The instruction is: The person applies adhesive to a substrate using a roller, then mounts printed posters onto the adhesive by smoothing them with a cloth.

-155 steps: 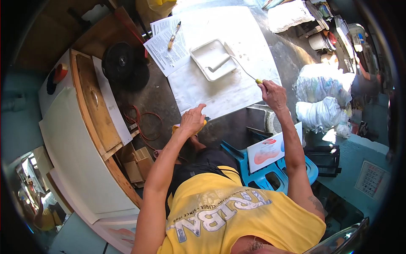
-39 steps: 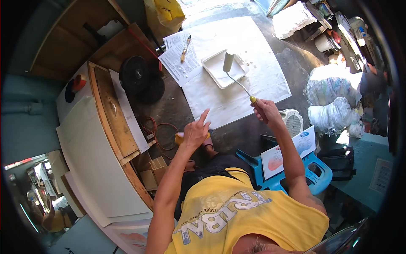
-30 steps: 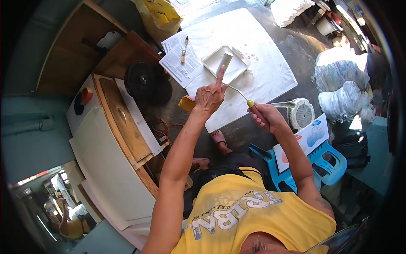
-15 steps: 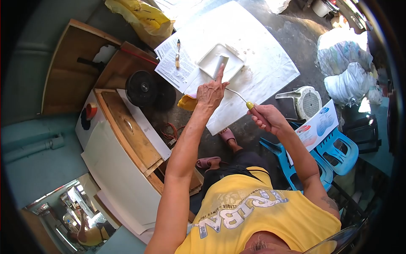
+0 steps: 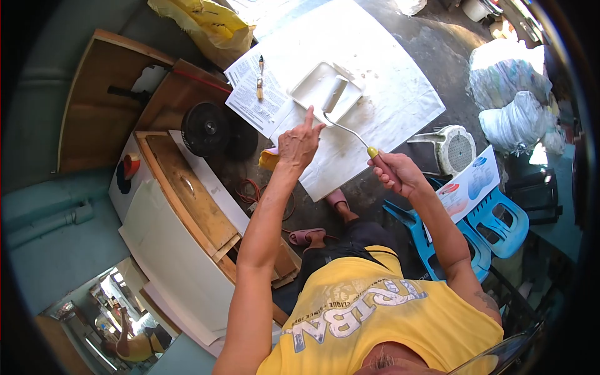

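Note:
My right hand [image 5: 400, 174] is closed round the handle of a paint roller [image 5: 335, 94]. Its bent metal rod reaches to the left, and the roller end rests in a white paint tray [image 5: 300, 89]. My left hand [image 5: 299, 142] hovers near the tray's front-left edge, holding nothing, with its index finger stretched towards the tray and other fingers partly curled. White paint appears to lie in the tray. A paintbrush [image 5: 260, 78] lies on printed sheets [image 5: 247, 109] to the left.
The white-covered table [image 5: 400, 94] stands ahead. A black fan [image 5: 206, 129] and a wooden cabinet [image 5: 187, 187] are on my left. To the right are a stool [image 5: 453, 151], blue plastic chairs [image 5: 500, 219] and stuffed plastic bags [image 5: 515, 119].
My left hand has shifted left and its index finger has come away from the roller. The roller in my right hand now sits slightly further right in the tray.

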`<action>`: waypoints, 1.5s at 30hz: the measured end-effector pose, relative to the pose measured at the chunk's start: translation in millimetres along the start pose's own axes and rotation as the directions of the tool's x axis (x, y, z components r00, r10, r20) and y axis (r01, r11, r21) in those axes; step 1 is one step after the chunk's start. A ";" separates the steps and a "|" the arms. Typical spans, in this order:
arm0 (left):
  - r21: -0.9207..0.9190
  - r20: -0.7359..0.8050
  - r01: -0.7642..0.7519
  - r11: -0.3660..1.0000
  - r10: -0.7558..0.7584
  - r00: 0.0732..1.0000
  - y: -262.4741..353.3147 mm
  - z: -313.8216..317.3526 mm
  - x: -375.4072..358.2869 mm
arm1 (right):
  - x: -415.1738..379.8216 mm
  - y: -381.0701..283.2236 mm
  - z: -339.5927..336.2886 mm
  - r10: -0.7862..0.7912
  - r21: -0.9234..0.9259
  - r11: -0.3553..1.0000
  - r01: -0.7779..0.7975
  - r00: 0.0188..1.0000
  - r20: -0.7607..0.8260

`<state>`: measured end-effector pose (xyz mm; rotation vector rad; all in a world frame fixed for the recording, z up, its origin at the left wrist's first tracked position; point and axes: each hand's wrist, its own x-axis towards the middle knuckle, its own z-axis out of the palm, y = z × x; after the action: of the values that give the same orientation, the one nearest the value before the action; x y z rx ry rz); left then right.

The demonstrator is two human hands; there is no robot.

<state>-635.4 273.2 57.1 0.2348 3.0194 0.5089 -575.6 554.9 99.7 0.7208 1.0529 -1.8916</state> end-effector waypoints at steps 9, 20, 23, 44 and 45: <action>-0.018 0.014 -0.147 0.989 0.147 0.989 -7.4 4.3 28.3 | 6.4 -4.2 5.0 0.013 0.016 1.000 -0.013 1.000 -0.021; 0.017 0.057 -0.217 0.976 0.215 0.975 0.0 15.3 43.7 | 8.9 6.8 10.3 -0.002 0.033 0.999 0.003 0.999 -0.038; 0.021 0.062 -0.217 0.976 0.215 0.975 -0.1 17.0 38.2 | 8.6 9.5 12.6 0.003 0.031 1.000 -0.002 0.999 -0.044; -0.109 0.001 -0.107 0.988 0.108 0.994 10.1 18.9 30.7 | 10.8 8.6 18.9 -0.022 0.003 1.000 0.022 0.999 -0.043; -0.121 -0.006 -0.102 0.987 0.102 0.995 10.5 18.6 30.2 | 11.1 9.1 18.8 -0.021 0.006 1.000 0.022 0.999 -0.045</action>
<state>-662.0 293.8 41.7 0.3835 2.9741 0.6975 -574.7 531.5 96.4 0.7619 1.0869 -1.9057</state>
